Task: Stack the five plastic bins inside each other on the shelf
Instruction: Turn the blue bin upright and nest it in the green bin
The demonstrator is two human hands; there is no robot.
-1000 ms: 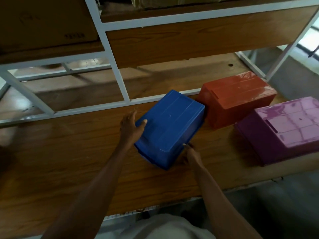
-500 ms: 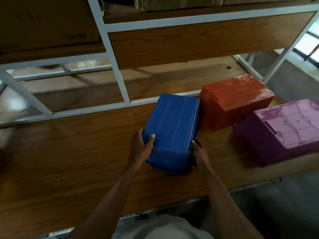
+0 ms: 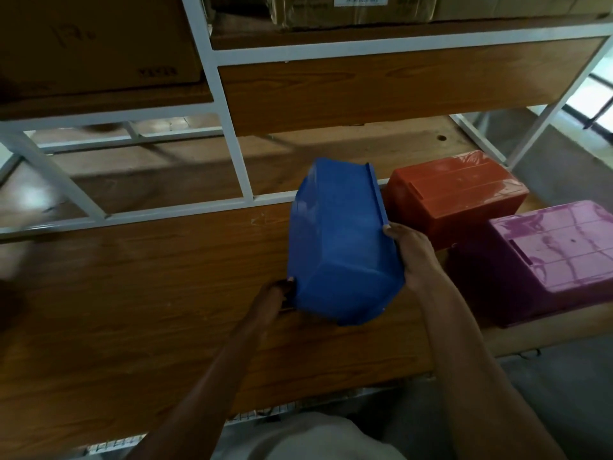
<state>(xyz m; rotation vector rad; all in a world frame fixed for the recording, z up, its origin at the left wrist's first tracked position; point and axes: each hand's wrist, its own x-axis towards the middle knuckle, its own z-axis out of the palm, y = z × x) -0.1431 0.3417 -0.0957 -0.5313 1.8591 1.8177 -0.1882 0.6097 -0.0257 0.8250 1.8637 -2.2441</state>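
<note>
Three bins: blue bin (image 3: 338,247) gripped by left hand (image 3: 277,298), right hand (image 3: 411,257) | orange bin (image 3: 454,197), purple bin (image 3: 557,257) upside-down

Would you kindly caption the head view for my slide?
Both hands, left and right, tip a blue bin beside upturned orange and purple bins.
</note>
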